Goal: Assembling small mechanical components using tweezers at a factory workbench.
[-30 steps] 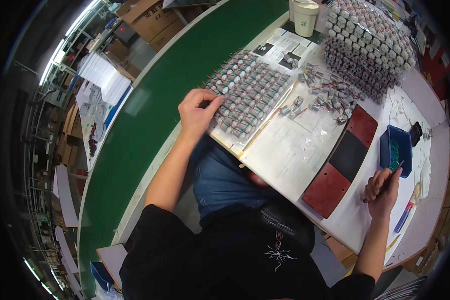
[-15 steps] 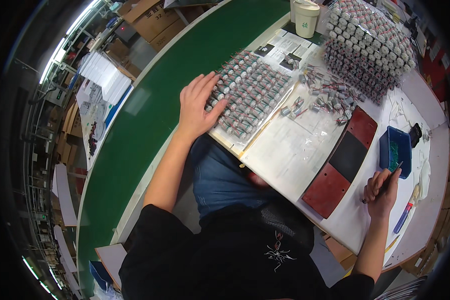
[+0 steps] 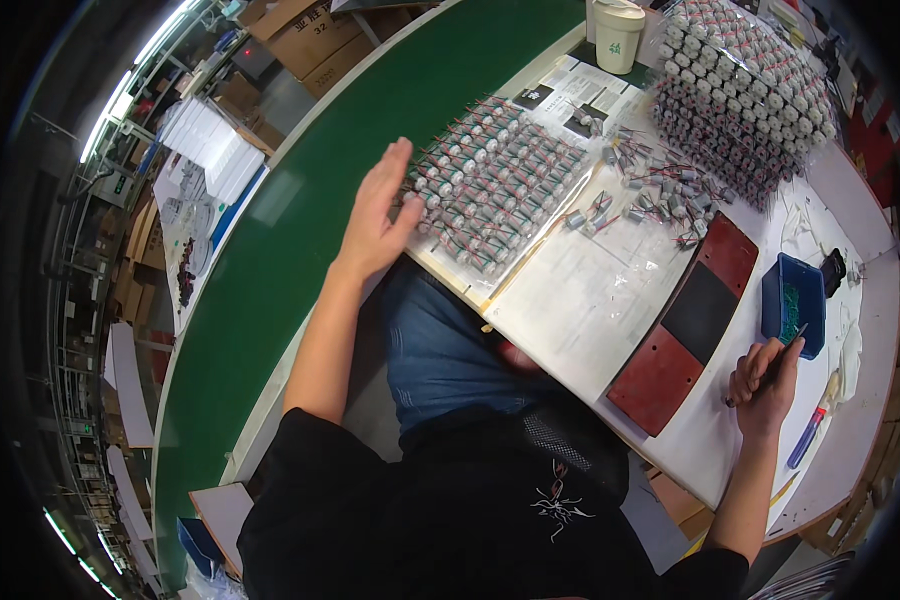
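Note:
My left hand [image 3: 378,222] is open, fingers straight and close together, at the left edge of a batch of small round motors [image 3: 490,190]. These stand in rows, with red and green wires sticking up, on a clear plastic tray. The thumb is near the closest motors; whether it touches them I cannot tell. On the right, my right hand [image 3: 763,388] is closed around a slim metal tool [image 3: 799,332], mostly hidden by the fingers. Its tip points at a blue bin [image 3: 819,318] with small green pieces [image 3: 789,308] inside.
Loose wired motors [image 3: 670,195] lie mid-table, before a tall stack of packed motors [image 3: 745,90]. A red and black board [image 3: 654,382] lies left of my right hand. A screwdriver [image 3: 808,436] lies at the right, a lidded cup [image 3: 618,42] at the back. A green belt [image 3: 270,260] runs left.
My left hand has drawn back leftward off the motors, its fingers coming closer together. My right hand has barely moved and keeps hold of the slim metal tool.

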